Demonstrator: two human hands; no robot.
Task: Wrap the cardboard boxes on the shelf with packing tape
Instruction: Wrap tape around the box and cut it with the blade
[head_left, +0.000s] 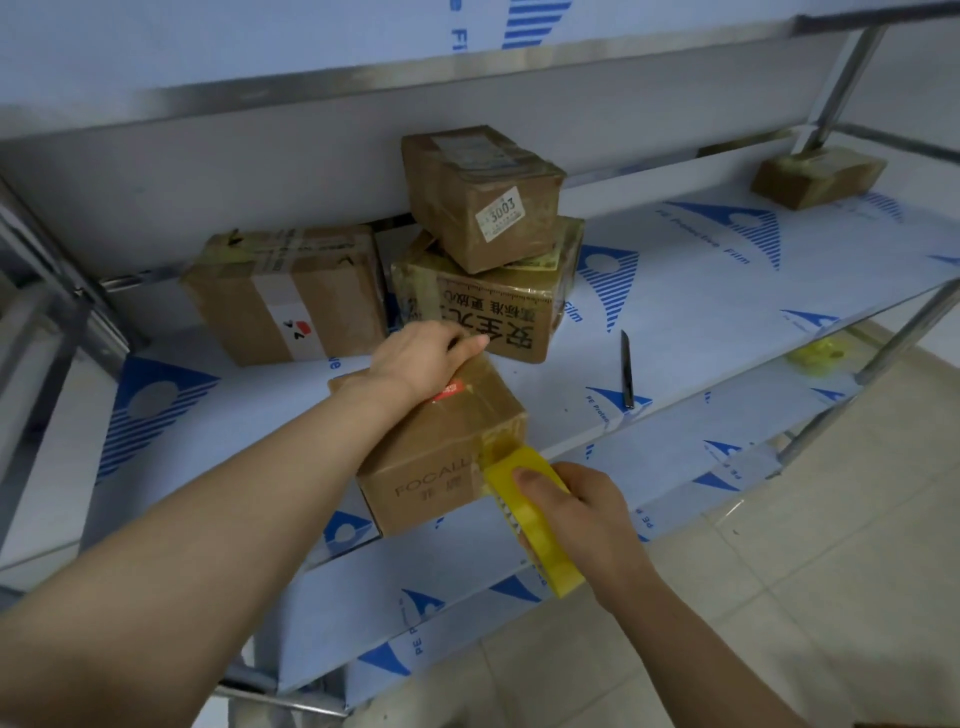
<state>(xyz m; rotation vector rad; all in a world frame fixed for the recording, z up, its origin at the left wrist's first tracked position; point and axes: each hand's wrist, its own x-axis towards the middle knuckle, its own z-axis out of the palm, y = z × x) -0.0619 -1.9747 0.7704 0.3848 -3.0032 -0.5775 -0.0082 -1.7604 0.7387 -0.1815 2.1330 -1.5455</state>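
Boxes sit on the middle shelf (701, 291) of a steel rack, all shut, so nothing shows of their contents. The near box (447, 447), printed FOCALL on its front, stands at the front edge of the shelf; a strip of yellowish tape crosses its right front corner. Behind it to the left lies a flat box (291, 296) with a white band around it. Behind it to the right is a big box (498, 306) with large black characters, glossy with tape, and a small box (478, 192) with a 3003 sticker rests tilted on top of it. A far box (815, 176) sits well apart at the shelf's back right corner. A dark, thin tool (627, 369), perhaps a knife, lies on the shelf to the right of the near box. Crumpled yellow tape (818, 353) lies on the floor beyond the rack. The left hand (426, 358) presses flat, palm down, on the top of the near box at its back edge. The right hand (587, 514) grips a yellow tape roll (535, 514) just in front of the box's right corner, thumb on top, with tape running from the roll onto that corner.
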